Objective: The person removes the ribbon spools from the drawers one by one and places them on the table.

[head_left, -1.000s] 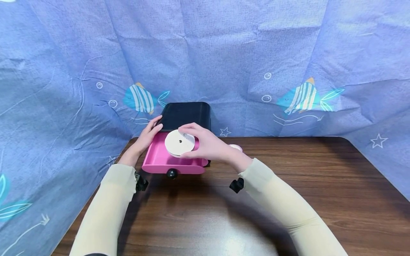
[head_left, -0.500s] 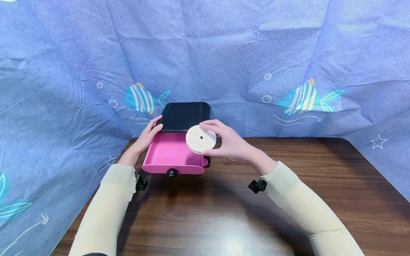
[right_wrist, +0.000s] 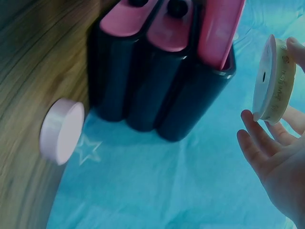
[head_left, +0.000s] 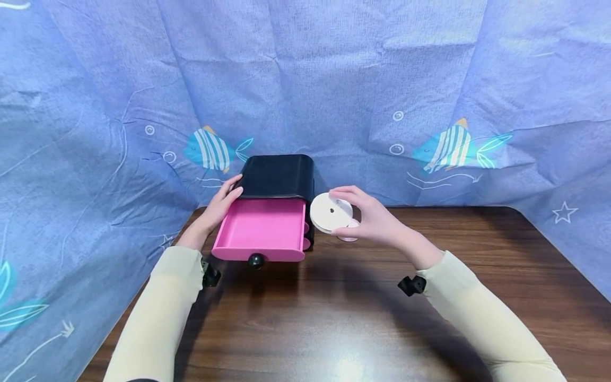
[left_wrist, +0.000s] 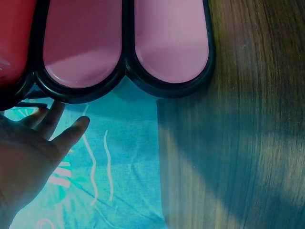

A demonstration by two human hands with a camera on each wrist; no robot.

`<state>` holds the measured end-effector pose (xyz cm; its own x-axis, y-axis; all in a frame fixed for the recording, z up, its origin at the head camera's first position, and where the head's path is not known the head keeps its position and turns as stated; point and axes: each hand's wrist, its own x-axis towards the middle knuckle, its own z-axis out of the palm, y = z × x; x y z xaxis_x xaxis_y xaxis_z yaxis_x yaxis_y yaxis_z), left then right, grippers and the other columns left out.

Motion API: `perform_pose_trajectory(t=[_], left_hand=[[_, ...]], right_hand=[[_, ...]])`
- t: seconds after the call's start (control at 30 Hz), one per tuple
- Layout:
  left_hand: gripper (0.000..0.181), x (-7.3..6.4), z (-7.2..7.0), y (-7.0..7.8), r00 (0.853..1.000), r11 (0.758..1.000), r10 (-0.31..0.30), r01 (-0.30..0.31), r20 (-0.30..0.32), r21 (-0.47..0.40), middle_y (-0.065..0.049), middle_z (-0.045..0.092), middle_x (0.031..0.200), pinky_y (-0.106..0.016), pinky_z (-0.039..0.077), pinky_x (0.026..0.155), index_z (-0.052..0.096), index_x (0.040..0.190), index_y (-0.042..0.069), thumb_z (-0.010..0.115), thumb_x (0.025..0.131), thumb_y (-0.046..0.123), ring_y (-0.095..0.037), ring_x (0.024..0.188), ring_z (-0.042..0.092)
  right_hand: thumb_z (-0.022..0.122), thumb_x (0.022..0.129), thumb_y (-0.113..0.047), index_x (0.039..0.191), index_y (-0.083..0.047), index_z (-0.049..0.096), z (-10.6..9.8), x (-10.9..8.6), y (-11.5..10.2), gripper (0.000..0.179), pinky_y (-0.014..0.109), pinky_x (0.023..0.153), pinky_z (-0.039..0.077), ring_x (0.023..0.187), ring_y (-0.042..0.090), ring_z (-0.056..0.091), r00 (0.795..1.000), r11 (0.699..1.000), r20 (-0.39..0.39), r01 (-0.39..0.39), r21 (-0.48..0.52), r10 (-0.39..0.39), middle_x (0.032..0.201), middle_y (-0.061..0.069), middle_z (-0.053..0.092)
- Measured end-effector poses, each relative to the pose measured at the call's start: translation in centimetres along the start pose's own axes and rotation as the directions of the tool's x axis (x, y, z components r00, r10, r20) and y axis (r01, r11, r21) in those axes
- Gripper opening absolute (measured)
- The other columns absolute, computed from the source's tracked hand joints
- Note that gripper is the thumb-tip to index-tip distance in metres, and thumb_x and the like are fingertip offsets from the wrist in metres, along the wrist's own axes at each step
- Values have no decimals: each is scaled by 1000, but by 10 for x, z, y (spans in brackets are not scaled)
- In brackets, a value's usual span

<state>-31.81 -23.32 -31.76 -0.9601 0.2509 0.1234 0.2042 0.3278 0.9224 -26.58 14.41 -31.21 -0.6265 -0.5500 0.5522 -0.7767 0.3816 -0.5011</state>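
A black cabinet (head_left: 277,176) with pink drawers stands at the table's back left. Its top drawer (head_left: 262,225), with a black knob (head_left: 256,260), is pulled out and nothing lies in it. My left hand (head_left: 217,209) rests on the cabinet's left side, fingers fairly straight. Right of the drawer, my right hand (head_left: 377,220) holds a ribbon spool (head_left: 324,212) between thumb and fingers, in the air. In the right wrist view the spool (right_wrist: 279,88) shows a white disc with a centre hole and a cream printed ribbon around it.
A second round roll, pale pink (right_wrist: 62,131), sits on the wooden table (head_left: 429,254), partly hidden behind my right hand in the head view. Two lower drawers (right_wrist: 169,36) are pushed in. A blue fish-print cloth (head_left: 358,106) hangs behind.
My right hand has carried the ribbon spool from above the open drawer rightward, past the cabinet's right side. The left hand and the drawer have stayed in place.
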Motion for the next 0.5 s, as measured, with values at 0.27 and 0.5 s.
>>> perform_pose_trajectory(t=[0.27, 0.5], left_hand=[[61, 9, -3, -21, 1000, 999, 20, -20, -14, 27, -13, 10, 161, -50, 17, 113, 15, 157, 16, 40, 104, 33, -28, 145, 15], [61, 10, -1, -21, 999, 999, 34, -33, -27, 29, -14, 13, 160, -49, 19, 112, 17, 157, 16, 40, 104, 34, -28, 143, 18]], right_hand=[[88, 69, -13, 128, 0, 59, -12, -19, 22, 67, 43, 98, 39, 120, 28, 51, 999, 996, -5, -53, -72, 52, 131, 11, 54], [89, 69, -15, 127, 1, 59, -24, -33, 43, 67, 46, 98, 39, 120, 30, 50, 992, 984, -25, -127, -125, 125, 131, 13, 54]])
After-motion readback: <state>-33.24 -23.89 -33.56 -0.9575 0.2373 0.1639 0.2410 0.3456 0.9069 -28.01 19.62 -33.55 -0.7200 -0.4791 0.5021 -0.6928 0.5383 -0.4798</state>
